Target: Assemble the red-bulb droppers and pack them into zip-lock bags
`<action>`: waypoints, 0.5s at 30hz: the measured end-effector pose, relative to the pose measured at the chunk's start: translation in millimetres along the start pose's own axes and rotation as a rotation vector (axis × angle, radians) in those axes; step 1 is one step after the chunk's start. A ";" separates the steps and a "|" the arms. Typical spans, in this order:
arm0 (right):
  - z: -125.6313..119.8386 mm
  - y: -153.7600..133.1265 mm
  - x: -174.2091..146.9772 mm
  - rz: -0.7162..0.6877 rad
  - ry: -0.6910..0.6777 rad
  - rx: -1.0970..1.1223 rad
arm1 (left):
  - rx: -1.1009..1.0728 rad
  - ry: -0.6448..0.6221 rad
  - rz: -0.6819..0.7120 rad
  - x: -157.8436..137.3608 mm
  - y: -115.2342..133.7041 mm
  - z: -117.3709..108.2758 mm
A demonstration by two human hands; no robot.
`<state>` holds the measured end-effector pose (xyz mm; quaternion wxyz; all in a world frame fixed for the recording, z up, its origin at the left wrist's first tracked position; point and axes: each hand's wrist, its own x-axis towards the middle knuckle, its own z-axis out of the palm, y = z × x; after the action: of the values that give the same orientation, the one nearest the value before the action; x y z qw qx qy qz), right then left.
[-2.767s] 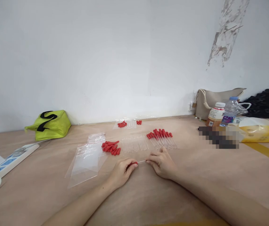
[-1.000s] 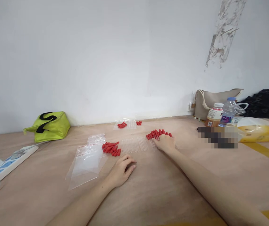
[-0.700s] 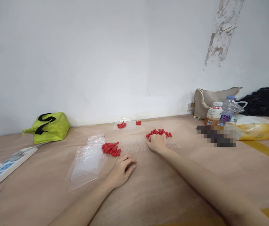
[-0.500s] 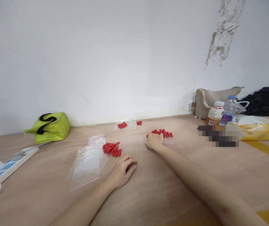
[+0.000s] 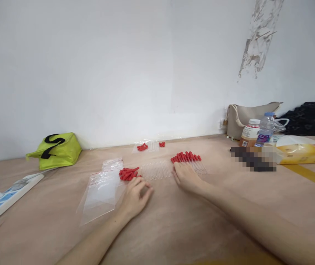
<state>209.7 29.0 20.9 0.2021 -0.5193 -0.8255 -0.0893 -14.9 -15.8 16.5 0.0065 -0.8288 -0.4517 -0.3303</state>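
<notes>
On the brown-covered table: a row of slender clear tubes, between glossy red teardrop bulbs and red-bulbed clear droppers;
Left hand: loosely curled, thumb and fingers apart, at the bulbs' near edge; contact unclear;
Right hand: fingers narrow over the droppers' left stems; whether it grips one, I cannot tell;
Flat clear plastic bags: just left of the bulbs.

Prob. makeshift indoor wkspace: brown tbl by scuffed wall, pwr strip, drink btls.
</notes>
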 end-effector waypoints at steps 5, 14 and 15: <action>6.6 5.5 -42.0 -0.275 0.146 0.209 | 0.344 0.288 -0.246 19.7 -45.9 -20.8; 13.3 5.6 -43.8 -0.273 0.176 0.279 | 0.371 0.288 -0.343 33.1 -84.1 -18.7; 13.3 6.0 -43.9 -0.270 0.174 0.286 | 0.369 0.289 -0.345 34.8 -84.5 -17.2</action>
<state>228.5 0.4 -10.2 0.3304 -0.3604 -0.8713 -0.0417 -74.8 54.8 24.9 0.1651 -0.6690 -0.6328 -0.3532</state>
